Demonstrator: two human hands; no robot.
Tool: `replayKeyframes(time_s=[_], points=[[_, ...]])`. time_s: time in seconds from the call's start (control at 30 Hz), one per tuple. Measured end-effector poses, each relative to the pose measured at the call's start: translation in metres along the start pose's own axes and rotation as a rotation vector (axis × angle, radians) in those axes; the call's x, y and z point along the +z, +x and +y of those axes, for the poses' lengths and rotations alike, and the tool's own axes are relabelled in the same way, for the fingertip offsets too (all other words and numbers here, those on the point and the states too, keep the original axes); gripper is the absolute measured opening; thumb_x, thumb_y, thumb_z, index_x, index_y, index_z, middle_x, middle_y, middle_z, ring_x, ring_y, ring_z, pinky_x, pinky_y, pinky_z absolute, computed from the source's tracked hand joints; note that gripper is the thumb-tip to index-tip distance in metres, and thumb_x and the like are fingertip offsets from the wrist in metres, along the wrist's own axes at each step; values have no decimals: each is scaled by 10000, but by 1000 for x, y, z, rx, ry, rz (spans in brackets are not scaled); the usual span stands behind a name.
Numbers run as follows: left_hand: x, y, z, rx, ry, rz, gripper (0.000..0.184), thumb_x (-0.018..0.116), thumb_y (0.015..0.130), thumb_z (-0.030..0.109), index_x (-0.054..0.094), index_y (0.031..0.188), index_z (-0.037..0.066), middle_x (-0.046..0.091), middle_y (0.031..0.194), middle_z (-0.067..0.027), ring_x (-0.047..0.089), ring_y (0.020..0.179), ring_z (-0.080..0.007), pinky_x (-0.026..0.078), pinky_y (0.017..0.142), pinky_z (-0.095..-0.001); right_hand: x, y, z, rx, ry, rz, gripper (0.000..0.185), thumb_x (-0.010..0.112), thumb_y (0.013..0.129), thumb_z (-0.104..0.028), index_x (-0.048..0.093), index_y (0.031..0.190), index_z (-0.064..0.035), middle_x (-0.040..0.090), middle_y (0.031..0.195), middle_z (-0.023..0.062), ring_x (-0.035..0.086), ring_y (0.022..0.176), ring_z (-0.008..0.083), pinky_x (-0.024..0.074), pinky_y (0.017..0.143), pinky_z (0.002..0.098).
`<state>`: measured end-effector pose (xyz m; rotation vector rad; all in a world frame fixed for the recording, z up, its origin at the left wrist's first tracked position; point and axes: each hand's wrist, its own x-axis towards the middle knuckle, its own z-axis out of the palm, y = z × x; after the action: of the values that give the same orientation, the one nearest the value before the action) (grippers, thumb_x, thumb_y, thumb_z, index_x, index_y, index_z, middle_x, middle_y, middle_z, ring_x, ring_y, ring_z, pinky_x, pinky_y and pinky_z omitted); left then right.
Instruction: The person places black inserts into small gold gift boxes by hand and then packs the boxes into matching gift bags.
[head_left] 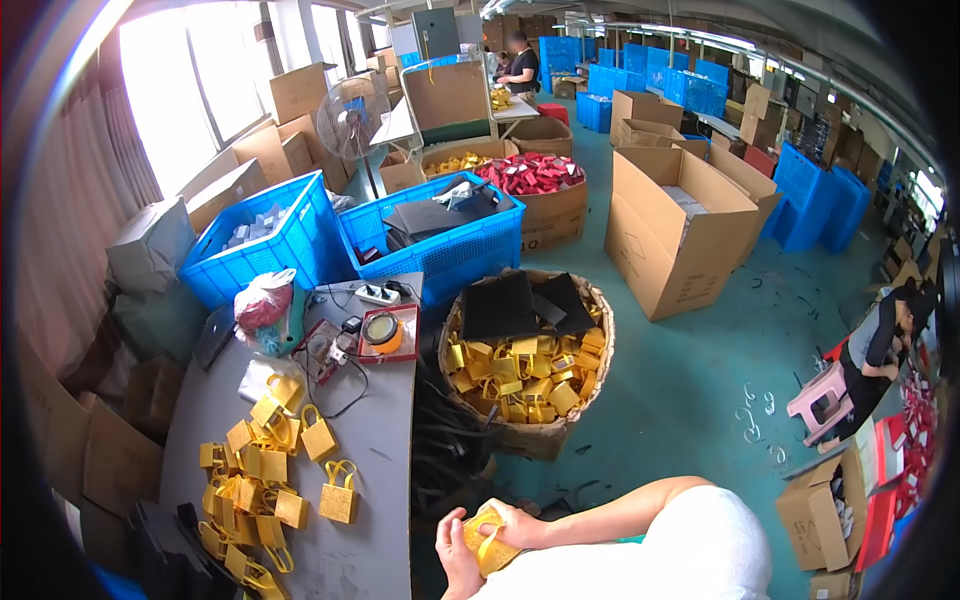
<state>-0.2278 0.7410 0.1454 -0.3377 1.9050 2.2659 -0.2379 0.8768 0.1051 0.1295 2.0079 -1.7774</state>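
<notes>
Low in the view, close against a white shirt, both hands are closed on one small gold gift bag (490, 549) with a ribbon handle. My left hand (457, 556) grips its left side, fingers upright along the edge. My right hand (518, 526) comes in from the right, its fingers over the top near the handle. Part of the bag is hidden by the fingers and shirt. To the left, a pile of similar gold bags (245, 492) lies on the grey table (375, 470). One gold bag (338, 502) stands apart from the pile.
A large round-edged carton of gold bags (535, 437) stands ahead. Blue crates (440, 270) sit behind the table. Tape (381, 331), a power strip (378, 294) and cables lie on the table. An open carton (665, 250) stands right; a seated person (875, 350) is farther right.
</notes>
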Motion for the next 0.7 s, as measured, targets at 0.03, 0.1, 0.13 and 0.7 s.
replayKeyframes(time_s=[0.03,0.1,0.13,0.7], points=[[2,-3,1,9,-9,16,302,464,991,240,533,1211,46,561,1160,-100,548,1032,-173,443,910,-287,3,-2,5,3,23,-6,299,601,922,-186,466,1151,-49,591,1055,111,571,1019,190,474,871,336],[-3,-5,-2,14,7,1,476,431,984,344,354,1380,91,402,1363,-128,426,1216,-230,351,1033,-351,8,-4,11,9,51,2,307,607,921,-185,460,1153,-48,588,1052,109,570,1014,185,475,867,332],[-4,-6,-3,9,8,5,476,431,984,344,354,1380,91,402,1363,-128,426,1216,-230,351,1033,-351,9,-5,11,1,81,16,315,612,919,-184,455,1154,-46,585,1049,108,569,1008,180,476,863,328],[-4,-6,-18,-81,2,45,545,413,950,428,346,1377,97,420,1344,-125,409,1220,-225,319,1050,-375,5,-5,10,120,-54,-15,319,598,935,-269,465,1143,-68,591,1061,121,574,1029,218,470,860,339]])
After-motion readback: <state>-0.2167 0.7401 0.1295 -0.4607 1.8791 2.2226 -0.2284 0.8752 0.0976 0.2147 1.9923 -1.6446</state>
